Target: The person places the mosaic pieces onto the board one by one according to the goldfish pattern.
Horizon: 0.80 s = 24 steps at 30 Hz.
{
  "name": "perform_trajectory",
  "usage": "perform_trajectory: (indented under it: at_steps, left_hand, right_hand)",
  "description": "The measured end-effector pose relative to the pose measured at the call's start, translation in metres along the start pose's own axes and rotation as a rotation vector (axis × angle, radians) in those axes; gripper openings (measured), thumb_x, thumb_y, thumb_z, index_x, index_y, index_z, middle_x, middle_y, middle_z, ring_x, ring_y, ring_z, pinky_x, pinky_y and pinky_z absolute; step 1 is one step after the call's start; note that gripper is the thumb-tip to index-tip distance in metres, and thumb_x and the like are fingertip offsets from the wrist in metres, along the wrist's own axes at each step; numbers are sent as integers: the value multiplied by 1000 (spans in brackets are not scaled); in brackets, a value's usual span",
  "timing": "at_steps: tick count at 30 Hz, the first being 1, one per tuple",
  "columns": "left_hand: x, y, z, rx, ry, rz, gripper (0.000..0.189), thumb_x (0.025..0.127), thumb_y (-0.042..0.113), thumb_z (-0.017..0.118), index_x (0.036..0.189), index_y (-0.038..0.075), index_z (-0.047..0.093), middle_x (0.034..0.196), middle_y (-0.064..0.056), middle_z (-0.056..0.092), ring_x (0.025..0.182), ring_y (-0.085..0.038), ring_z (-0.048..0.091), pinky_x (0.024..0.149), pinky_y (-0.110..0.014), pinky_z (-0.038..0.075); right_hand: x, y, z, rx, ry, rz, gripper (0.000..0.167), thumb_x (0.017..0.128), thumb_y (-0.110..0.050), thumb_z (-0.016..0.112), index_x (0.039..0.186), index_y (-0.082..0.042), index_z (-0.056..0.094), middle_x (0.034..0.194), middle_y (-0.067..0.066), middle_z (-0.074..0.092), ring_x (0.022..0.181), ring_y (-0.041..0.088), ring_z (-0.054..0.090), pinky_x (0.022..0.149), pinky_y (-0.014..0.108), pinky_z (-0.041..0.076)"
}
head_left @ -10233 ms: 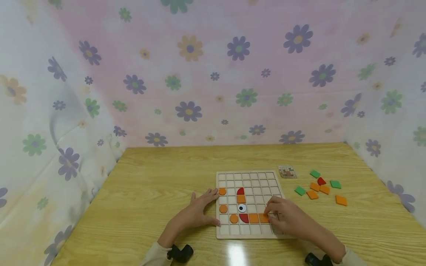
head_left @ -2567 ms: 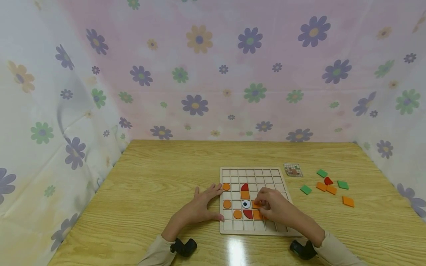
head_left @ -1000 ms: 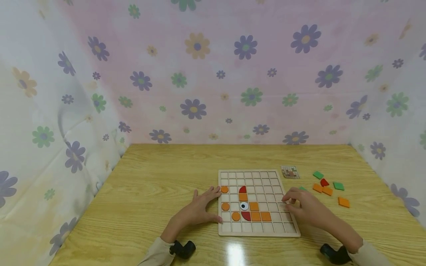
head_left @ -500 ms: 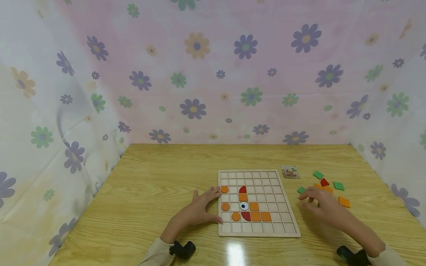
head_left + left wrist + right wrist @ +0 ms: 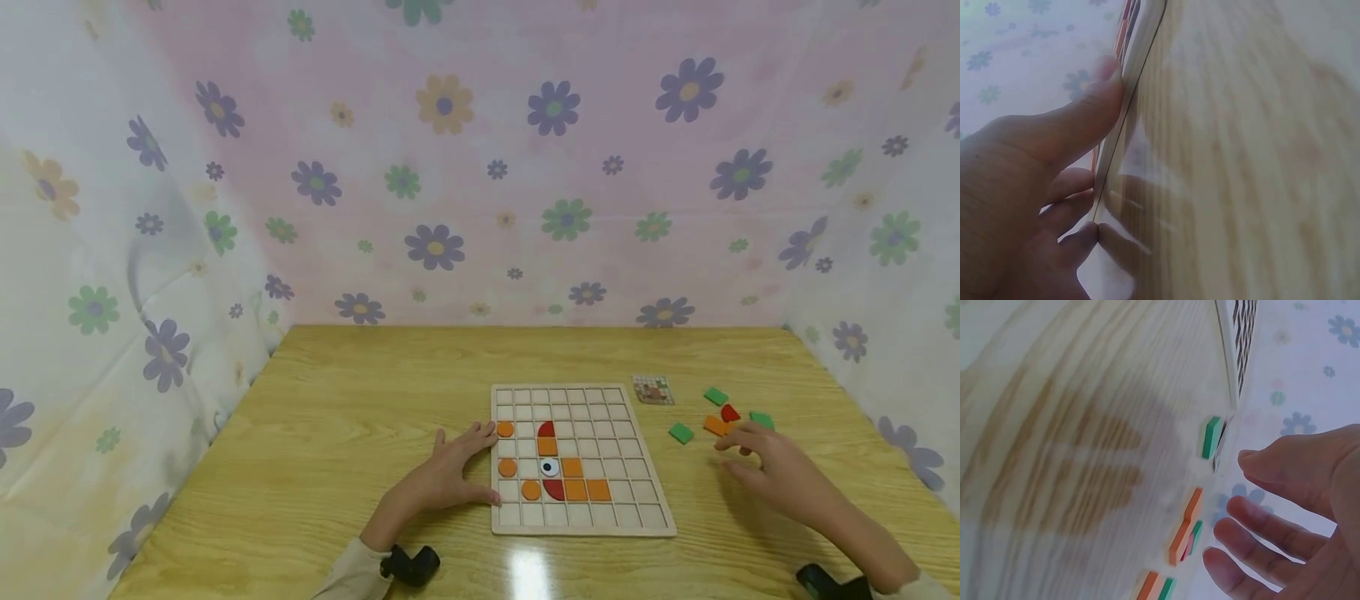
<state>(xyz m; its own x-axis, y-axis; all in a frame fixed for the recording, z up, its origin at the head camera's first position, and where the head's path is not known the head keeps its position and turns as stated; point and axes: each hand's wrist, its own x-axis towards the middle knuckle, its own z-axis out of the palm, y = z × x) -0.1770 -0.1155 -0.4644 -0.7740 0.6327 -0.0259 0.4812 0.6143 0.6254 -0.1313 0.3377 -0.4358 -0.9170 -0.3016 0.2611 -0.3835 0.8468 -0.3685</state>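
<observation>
A wooden grid board (image 5: 600, 529) lies on the table. It carries orange discs (image 5: 507, 467), orange square tiles (image 5: 576, 490), two red quarter-round tiles (image 5: 553, 489) and a white eye disc (image 5: 549, 467). My left hand (image 5: 438, 477) rests at the board's left edge, its thumb (image 5: 1094, 103) and fingertips touching the rim. Over the loose tiles on the right hovers my right hand (image 5: 783, 475), thumb and fingers apart. Nothing sits between them in the right wrist view. An orange tile (image 5: 716, 426) and a red quarter-round tile (image 5: 730, 413) lie just beyond its fingertips.
Green tiles (image 5: 681, 432) lie around the loose pieces, one of them partly behind the right hand. A small printed pattern card (image 5: 653, 389) lies past the board's upper right corner. A flowered cloth (image 5: 465, 192) hangs along the back and sides.
My right hand has set an orange square beside the eye disc, left the board and moved right to the loose tiles. My left hand has stayed at the board's edge.
</observation>
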Motion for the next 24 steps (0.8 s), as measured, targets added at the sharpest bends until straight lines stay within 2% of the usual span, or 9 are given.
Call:
perform_trajectory:
  at_steps: [4, 12, 21, 24]
  left_hand:
    - [-1, -2, 3, -6, 0, -5, 87, 77, 53, 71, 146, 12, 38, 155, -2, 21, 143, -24, 12, 106, -63, -7]
    - [-1, -2, 5, 0, 2, 1, 88, 76, 54, 70, 147, 13, 37, 155, 0, 21, 143, -23, 13, 107, -63, -6]
    - [0, -1, 2, -2, 3, 5, 87, 76, 52, 72, 146, 12, 38, 155, -1, 23, 143, -24, 14, 107, -64, -5]
    - [0, -1, 1, 2, 3, 6, 87, 76, 52, 72, 146, 12, 38, 155, -1, 23, 143, -24, 14, 107, -64, -5]
  right_hand:
    - [-5, 7, -2, 3, -18, 31, 19, 77, 0, 74, 94, -6, 68, 101, 15, 60, 81, 33, 60, 58, 37, 51]
    - [-14, 22, -3, -62, 16, 27, 24, 70, 0, 78, 92, -4, 69, 97, 18, 59, 84, 40, 57, 61, 48, 50]
    - [-18, 37, -1, -80, -48, 68, 22, 72, -2, 78, 92, -3, 69, 94, 17, 59, 83, 39, 56, 62, 50, 49]
    - [-17, 37, -1, -98, -52, 63, 19, 72, -3, 78, 89, -5, 70, 92, 13, 59, 80, 34, 58, 62, 47, 50]
